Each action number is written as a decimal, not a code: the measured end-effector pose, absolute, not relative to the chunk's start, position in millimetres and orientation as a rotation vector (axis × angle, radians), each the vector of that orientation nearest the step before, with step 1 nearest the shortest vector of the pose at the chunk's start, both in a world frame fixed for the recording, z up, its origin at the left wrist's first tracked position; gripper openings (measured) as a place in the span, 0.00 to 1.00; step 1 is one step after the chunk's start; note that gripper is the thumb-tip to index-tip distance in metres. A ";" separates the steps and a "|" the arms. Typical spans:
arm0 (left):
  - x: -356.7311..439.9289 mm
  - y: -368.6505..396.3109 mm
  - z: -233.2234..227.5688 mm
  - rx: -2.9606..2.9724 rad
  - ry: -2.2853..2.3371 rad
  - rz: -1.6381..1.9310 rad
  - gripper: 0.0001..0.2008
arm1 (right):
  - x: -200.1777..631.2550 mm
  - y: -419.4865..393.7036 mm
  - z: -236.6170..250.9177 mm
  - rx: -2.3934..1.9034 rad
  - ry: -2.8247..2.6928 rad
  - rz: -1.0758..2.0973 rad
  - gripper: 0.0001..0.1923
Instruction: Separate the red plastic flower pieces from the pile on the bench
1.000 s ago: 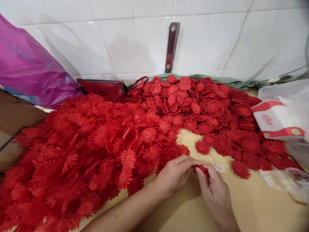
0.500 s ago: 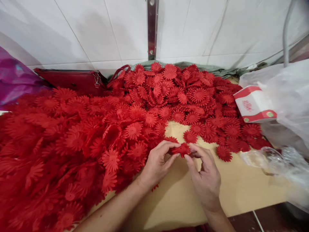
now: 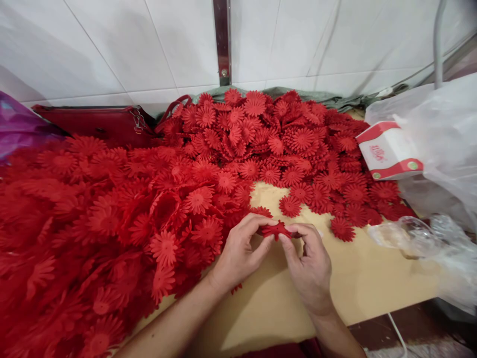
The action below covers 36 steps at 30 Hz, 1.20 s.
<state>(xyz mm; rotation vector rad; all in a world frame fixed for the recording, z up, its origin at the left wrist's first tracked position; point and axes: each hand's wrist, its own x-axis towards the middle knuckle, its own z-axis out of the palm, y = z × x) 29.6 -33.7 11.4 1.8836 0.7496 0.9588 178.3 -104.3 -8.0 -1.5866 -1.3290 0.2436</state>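
Between my two hands is a red artificial flower piece (image 3: 276, 229) with narrow petals, held just above the table. My left hand (image 3: 244, 246) pinches its left edge between thumb and forefinger. On the other side, my right hand (image 3: 309, 261) grips the right edge the same way, its remaining fingers curled. A large heap of similar red flower pieces (image 3: 164, 246) spreads to the left of my hands. Behind them lies a second pile (image 3: 294, 139), partly stacked. One loose flower piece (image 3: 289, 206) rests just beyond my fingertips.
A red bag (image 3: 93, 122) with a metal clasp leans by the tiled wall. To the right are a red-and-white box (image 3: 389, 151), a white plastic bag (image 3: 447, 129) and clear crumpled plastic (image 3: 421, 238). The pale tabletop (image 3: 368, 283) ends at the lower right.
My right thumb and fingers have closed in on the flower piece's right side, and its petals look more bent. The whole view has shifted slightly.
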 end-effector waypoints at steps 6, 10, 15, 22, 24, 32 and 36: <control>30.6 -34.7 9.5 1.844 0.777 0.975 0.14 | 175.9 -106.6 -6.4 -1.529 -1.299 0.300 0.07; 29.4 -33.0 4.8 1.785 0.831 1.011 0.10 | 176.3 -110.4 -6.1 -1.551 -1.230 0.326 0.16; 28.8 -30.8 6.2 1.834 0.766 1.021 0.07 | 177.9 -108.8 -4.9 -1.525 -1.396 0.274 0.17; 27.7 -27.5 5.0 1.897 0.726 0.968 0.06 | 178.2 -106.5 -2.1 -1.537 -1.428 0.337 0.06; 27.3 -27.5 6.0 1.901 0.708 0.959 0.06 | 178.5 -107.1 -2.4 -1.541 -1.441 0.325 0.05; 28.7 -28.3 8.9 1.887 0.684 0.941 0.05 | 179.1 -108.0 -7.2 -1.530 -1.398 0.333 0.06; 28.4 -25.0 5.1 1.884 0.771 0.969 0.05 | 178.3 -108.1 -13.9 -1.533 -1.327 0.408 0.12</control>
